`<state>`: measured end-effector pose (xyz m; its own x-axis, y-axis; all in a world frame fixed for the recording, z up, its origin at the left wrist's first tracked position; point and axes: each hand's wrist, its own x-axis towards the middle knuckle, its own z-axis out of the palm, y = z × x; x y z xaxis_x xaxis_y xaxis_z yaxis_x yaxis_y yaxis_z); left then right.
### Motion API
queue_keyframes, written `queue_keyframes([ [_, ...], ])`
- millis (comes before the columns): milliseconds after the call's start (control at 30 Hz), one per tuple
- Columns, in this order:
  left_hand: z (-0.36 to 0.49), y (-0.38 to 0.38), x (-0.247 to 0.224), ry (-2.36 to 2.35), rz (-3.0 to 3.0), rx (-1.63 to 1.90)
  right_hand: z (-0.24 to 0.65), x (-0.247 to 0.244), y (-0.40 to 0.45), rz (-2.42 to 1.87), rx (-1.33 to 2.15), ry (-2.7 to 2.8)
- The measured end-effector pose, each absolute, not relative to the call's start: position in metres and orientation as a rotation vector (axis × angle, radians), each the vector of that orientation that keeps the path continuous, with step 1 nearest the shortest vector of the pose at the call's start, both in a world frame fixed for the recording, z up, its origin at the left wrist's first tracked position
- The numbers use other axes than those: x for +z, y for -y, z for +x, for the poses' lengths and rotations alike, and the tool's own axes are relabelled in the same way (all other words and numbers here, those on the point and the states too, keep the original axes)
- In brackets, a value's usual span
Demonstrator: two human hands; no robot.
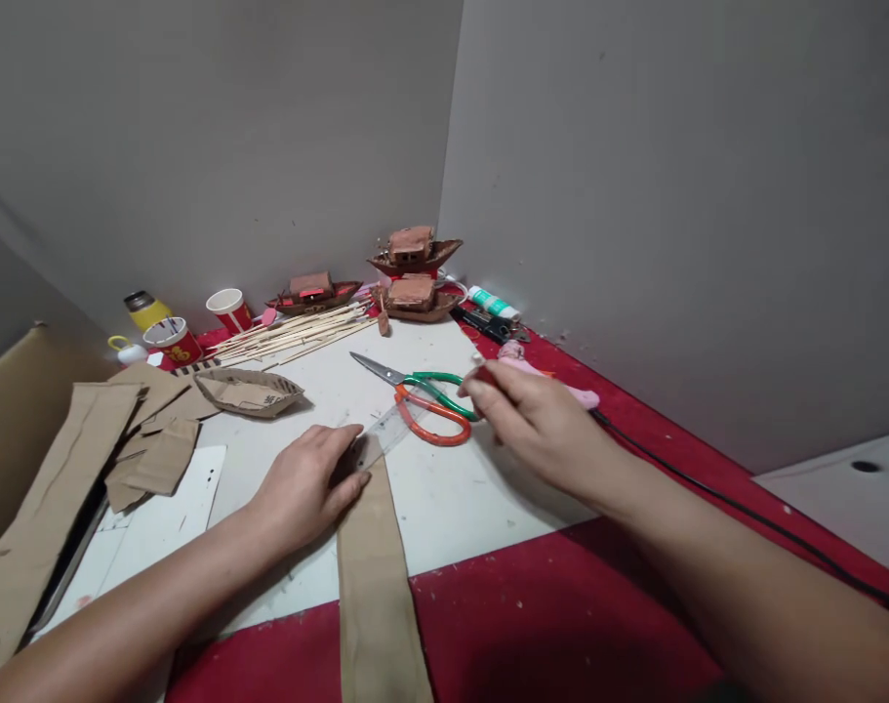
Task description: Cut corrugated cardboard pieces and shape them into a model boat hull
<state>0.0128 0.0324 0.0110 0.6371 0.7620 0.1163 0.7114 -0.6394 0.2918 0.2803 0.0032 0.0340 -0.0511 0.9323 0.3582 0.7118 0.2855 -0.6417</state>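
Your left hand, thumb and fingers parted, presses the ruler over the far end of the strip on the worktop, apparently to prevent slipping, while your right hand hovers by the scissors, fingers curled, contents impossible to tell.

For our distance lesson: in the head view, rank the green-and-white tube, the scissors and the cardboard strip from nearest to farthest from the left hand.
1. Cardboard strip, at the fingertips of the left hand.
2. Scissors, forward and right.
3. Green-and-white tube, farther back by the right wall.
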Motion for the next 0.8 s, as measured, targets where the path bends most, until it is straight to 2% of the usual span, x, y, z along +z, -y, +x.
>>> queue_keyframes([
  [133, 0.001, -0.036, 0.009, -1.210, 2.578, 0.419, 0.274, 0.026, -0.011, -1.787, 0.145, 2.170],
  [333, -0.018, -0.024, 0.010, -1.231, 2.544, 0.440, 0.263, 0.014, -0.023, -2.021, 0.021, 2.259],
  [567, -0.031, -0.021, 0.000, -1.265, 2.548, 0.579, 0.260, 0.012, -0.052, -1.986, -0.022, 2.236],
  [700, -0.035, -0.020, 0.000, -1.261, 2.538, 0.687, 0.251, 0.020, -0.039, -1.941, -0.064, 2.224],
  [800, -0.033, -0.014, 0.002, -1.175, 2.567, 0.752, 0.242, 0.020, -0.006, -1.649, 0.168, 2.311],
])
